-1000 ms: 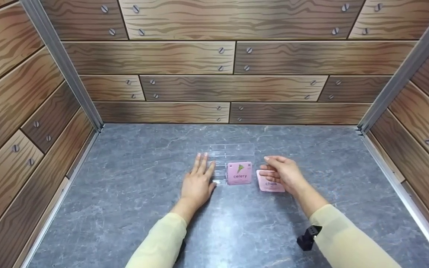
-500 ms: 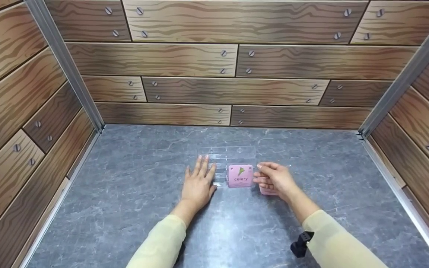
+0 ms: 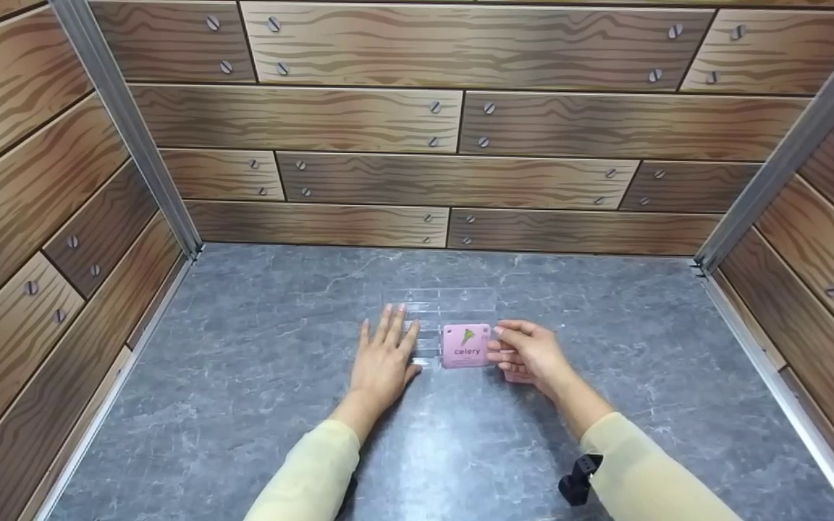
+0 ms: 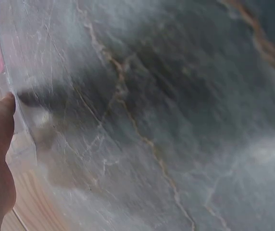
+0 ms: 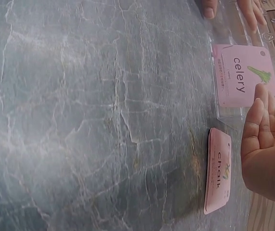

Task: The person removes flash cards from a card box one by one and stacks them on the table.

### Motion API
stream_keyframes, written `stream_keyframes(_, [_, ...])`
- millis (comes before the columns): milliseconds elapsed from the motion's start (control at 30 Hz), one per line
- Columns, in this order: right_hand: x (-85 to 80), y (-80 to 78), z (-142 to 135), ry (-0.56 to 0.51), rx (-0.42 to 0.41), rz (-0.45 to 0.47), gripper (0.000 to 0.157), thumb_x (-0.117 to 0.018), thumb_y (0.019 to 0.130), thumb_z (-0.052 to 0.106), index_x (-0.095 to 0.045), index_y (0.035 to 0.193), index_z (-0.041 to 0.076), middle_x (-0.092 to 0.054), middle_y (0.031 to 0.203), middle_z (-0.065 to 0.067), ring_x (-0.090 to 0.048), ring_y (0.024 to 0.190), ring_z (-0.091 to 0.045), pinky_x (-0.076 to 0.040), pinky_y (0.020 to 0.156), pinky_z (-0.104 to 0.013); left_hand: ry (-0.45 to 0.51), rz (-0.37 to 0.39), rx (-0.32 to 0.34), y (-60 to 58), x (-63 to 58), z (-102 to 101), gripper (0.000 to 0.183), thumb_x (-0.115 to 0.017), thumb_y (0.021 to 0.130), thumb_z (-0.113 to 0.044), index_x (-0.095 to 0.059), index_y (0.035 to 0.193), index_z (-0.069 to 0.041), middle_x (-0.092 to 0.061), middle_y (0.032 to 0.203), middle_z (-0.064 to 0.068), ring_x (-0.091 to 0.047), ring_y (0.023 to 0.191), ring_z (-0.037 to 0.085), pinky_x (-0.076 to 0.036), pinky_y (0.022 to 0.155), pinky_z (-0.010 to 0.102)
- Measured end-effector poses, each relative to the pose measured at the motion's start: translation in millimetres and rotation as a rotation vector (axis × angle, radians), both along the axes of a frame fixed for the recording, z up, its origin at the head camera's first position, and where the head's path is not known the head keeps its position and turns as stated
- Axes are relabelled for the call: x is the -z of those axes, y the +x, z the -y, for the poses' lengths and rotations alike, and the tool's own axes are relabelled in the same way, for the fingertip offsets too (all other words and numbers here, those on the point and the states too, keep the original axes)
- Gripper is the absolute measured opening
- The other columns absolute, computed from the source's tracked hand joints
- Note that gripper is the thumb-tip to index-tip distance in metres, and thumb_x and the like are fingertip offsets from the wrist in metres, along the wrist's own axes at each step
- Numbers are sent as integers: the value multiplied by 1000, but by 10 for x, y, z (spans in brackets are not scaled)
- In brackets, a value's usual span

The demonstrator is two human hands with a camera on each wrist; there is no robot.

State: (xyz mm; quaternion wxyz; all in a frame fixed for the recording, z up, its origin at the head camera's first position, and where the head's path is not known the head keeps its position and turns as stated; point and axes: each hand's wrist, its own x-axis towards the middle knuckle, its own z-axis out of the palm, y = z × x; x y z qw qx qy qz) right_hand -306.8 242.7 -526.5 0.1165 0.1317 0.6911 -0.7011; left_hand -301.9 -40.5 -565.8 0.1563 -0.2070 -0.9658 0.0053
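A clear plastic rack (image 3: 468, 297) with slots lies on the grey marbled surface. Against its right part sits a pink card (image 3: 466, 346) with a green picture and the word "celery". My left hand (image 3: 382, 358) rests on the rack's left side, fingers spread and extended; its thumb (image 4: 5, 108) shows at the rack's edge in the left wrist view. My right hand (image 3: 533, 354) is at the celery card's right edge, its fingertips overlapping that edge in the right wrist view. Below it lies a small stack of pink cards (image 5: 219, 171), "chalk" on top, partly hidden in the head view.
Wood-print panels stand behind (image 3: 359, 174) and on both sides, with metal posts (image 3: 127, 123) in the corners. A black device (image 3: 580, 479) is on my right sleeve.
My right hand has moved left, from over the chalk stack to the celery card's right edge. The left hand stays on the rack. The head view has shifted slightly.
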Motion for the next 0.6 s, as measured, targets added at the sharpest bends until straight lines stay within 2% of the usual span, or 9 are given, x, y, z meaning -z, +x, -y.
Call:
stream_keyframes(300, [14,-13,63,8,2,-5,46,-72,103,21,-61,143,3,-80,95,-10,-77,71,-14,-61,61,-29,-5,12,-8,13,-5,-1,77,-71,97,-53,-48,161,-17,-33,171,17,-28,159,35,-36,120,62])
stream_keyframes(600, [30,-19,93,-20,-2,-18,41,-71,103,17,-62,138,0,-80,94,-12,-78,73,-17,-61,62,-26,15,36,-5,27,-68,-31,75,-72,97,-52,-50,160,-17,-34,170,16,-29,158,35,-41,116,61])
